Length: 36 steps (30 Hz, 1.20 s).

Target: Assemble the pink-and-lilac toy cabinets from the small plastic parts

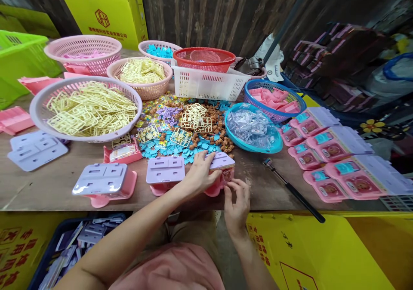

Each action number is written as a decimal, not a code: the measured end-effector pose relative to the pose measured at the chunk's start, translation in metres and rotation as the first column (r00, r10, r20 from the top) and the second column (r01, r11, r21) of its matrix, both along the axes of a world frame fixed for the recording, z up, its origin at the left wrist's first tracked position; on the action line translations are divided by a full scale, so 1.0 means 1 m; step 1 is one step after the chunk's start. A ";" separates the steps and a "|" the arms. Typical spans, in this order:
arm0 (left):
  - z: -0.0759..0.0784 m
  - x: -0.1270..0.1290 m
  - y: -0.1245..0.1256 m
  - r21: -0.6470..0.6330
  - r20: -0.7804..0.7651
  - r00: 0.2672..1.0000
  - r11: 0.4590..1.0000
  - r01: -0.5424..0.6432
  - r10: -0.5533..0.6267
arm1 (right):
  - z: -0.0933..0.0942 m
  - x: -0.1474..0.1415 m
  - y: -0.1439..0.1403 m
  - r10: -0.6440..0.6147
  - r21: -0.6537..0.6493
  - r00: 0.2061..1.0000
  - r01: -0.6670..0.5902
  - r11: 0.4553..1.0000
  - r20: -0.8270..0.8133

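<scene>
Left hand (200, 174): fingers curled over the pink toy case (222, 169), gripping its lilac lid.
Right hand (237, 202): fingertips pinching the case's front edge.
Table (58, 186): blue tiles (167, 150) behind case.

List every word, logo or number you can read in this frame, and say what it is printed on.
"JFH", a red hexagon logo, on the yellow carton behind the baskets.
A red line of characters beneath that logo: too small to read.
Red characters on the yellow box at lower left: blurred, unreadable.
Print on the pink toy cases at right: too small to read.
</scene>
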State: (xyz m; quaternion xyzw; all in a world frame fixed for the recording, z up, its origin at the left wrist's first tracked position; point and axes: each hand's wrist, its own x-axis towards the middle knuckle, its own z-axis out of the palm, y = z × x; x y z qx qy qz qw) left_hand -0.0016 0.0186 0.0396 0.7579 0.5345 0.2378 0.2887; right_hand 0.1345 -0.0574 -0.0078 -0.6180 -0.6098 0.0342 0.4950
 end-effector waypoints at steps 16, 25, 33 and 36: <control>-0.002 0.002 -0.004 0.090 -0.012 1.000 0.996 0.024 -0.023 | -0.016 0.007 0.014 -0.027 -0.339 0.948 -0.086 0.937 -0.316; -0.021 0.011 -0.025 0.227 0.040 0.983 0.960 0.163 -0.177 | -0.031 0.033 0.004 0.062 -0.362 0.939 -0.190 0.912 -0.337; -0.013 -0.017 -0.046 0.445 -0.155 0.973 0.868 0.221 -0.169 | 0.028 0.082 0.025 0.255 -0.319 0.954 -0.294 0.901 -0.159; -0.010 -0.053 -0.049 0.516 -0.212 0.975 0.855 0.056 0.064 | 0.060 0.070 0.063 0.313 -0.324 0.948 -0.277 0.905 0.064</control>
